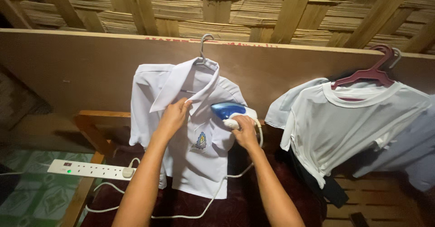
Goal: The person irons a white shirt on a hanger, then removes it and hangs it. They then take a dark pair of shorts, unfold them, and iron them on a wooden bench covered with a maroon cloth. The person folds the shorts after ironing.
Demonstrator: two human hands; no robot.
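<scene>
Shirt: a white collared school shirt [181, 132] hangs on a grey hanger [202, 50] hooked over the top edge of a brown board wall [68, 68], at frame centre; a small badge [200, 141] sits on its chest, details too small to read.
Iron: a blue and white steam iron [231, 111] is pressed against the shirt front at 3 o'clock from the collar; its soleplate is hidden against the cloth.
Right hand [244, 132]: clenched around the iron's white handle, fingers partly covering it.
Left hand [174, 116]: pinching the shirt's placket just below the collar, at 9 o'clock from the iron.
Cord: a white cord [213, 195] drops from the iron at 6 o'clock, loops low across dark red fabric [244, 209] and partly passes behind the left forearm.
Power strip: a white strip [90, 169] with a green light lies at 8 o'clock from the shirt, a plug in its near end.
Other clothes: a white T-shirt [344, 127] on a dark red hanger [371, 73] hangs at 3 o'clock; a bluish garment [408, 150] beside it is cut off by the right edge, and a dark garment beneath is hard to make out.
</scene>
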